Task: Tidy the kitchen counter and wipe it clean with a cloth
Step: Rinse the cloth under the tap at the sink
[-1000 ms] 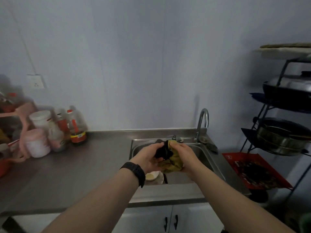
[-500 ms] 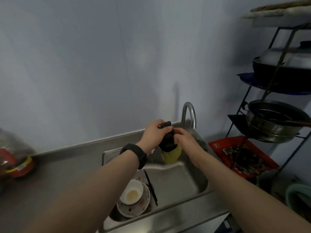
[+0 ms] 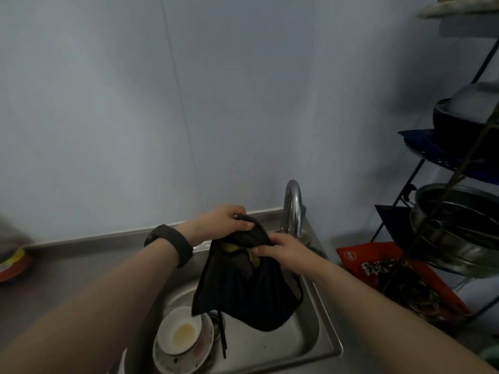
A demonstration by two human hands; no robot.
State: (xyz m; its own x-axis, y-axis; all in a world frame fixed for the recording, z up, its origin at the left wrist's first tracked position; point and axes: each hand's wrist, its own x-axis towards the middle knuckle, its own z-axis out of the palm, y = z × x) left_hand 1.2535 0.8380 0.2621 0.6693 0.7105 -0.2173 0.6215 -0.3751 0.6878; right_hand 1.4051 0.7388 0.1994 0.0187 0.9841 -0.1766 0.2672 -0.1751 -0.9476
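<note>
A dark cloth [image 3: 243, 290] with a yellow inner side hangs spread out over the steel sink [image 3: 321, 336]. My left hand [image 3: 221, 225], with a black watch on its wrist, pinches the cloth's top edge. My right hand [image 3: 283, 248] grips the same top edge just to the right, below the tap [image 3: 293, 206]. The steel counter [image 3: 81, 268] stretches away to the left of the sink.
A white bowl [image 3: 179, 330] sits on a patterned plate [image 3: 183, 354] in the sink's left part, with dark chopsticks [image 3: 222, 336] beside it. A bottle [image 3: 13, 263] stands blurred at the far left. At the right a metal rack [image 3: 432, 211] carries pots, above a red tray [image 3: 399, 276].
The cloth, bunched tight between both hands before, now hangs unfolded over the sink. The view has turned right and down, so the bottles on the left have mostly left the frame.
</note>
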